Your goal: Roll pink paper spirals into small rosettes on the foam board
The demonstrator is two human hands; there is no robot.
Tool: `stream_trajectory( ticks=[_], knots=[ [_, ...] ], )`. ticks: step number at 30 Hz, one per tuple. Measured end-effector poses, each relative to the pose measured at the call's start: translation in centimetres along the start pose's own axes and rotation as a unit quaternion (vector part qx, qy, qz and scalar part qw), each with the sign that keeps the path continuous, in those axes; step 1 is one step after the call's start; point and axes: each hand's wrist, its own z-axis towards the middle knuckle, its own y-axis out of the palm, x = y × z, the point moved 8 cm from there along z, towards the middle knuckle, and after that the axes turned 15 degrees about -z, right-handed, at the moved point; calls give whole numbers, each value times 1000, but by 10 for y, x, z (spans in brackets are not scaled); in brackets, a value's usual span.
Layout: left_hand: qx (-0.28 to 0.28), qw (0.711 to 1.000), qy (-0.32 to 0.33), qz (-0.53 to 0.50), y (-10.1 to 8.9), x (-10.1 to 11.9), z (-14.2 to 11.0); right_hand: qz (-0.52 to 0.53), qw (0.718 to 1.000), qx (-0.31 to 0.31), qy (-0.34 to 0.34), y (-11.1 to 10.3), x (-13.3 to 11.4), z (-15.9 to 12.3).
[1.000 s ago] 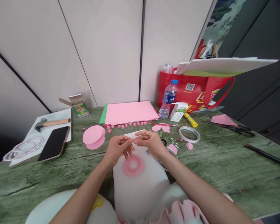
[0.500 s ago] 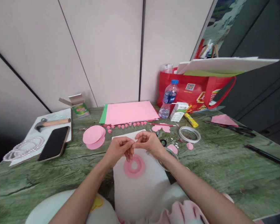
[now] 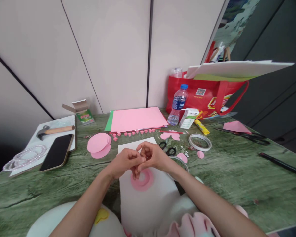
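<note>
My left hand [image 3: 127,163] and my right hand [image 3: 153,157] meet at the fingertips above a white sheet [image 3: 148,204]. Both are closed in a pinch; whatever lies between the fingers is too small or hidden to name. Just below them, a pink paper ring [image 3: 148,185] rests on the sheet, its upper part covered by my fingers. Black-handled scissors [image 3: 171,151] lie beyond my right wrist, beside a roll of tape [image 3: 185,163] partly behind that forearm. Pink paper circles [image 3: 98,144] are stacked to the left of my hands.
Several small pink pieces [image 3: 134,132] form a row before pink paper sheets [image 3: 139,119]. A bottle [image 3: 179,104], a red bag [image 3: 192,93], a glue stick [image 3: 201,127] and a tape roll [image 3: 200,142] stand or lie right. A phone [image 3: 57,152] and hammer [image 3: 55,130] are left.
Both hands have moved slightly down toward me, now covering the ring's upper part. My right fingers have curled in more over the left fingertips. The scissors' handles show more fully.
</note>
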Motion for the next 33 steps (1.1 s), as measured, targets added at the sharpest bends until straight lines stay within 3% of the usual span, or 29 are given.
stream_trajectory(
  ticks=[4,11,19,22,29,33],
  knots=[
    [16,1000,4,4,3,0,2,-1,1000,16,1,-1,3,1],
    [146,980,130,-29,-20,17,1,132,990,53,6,-14,3,4],
    [178,976,125,23,-24,17,-1,96,990,100,9,-19,2,1],
    [171,977,122,23,-22,17,-1,70,991,113,6,-20,1,1],
    [68,993,92,-26,-11,16,1,-70,972,213,-72,-35,-14,-5],
    [48,994,99,-22,-7,19,1,-100,964,230,-89,-35,-16,-7]
  ],
)
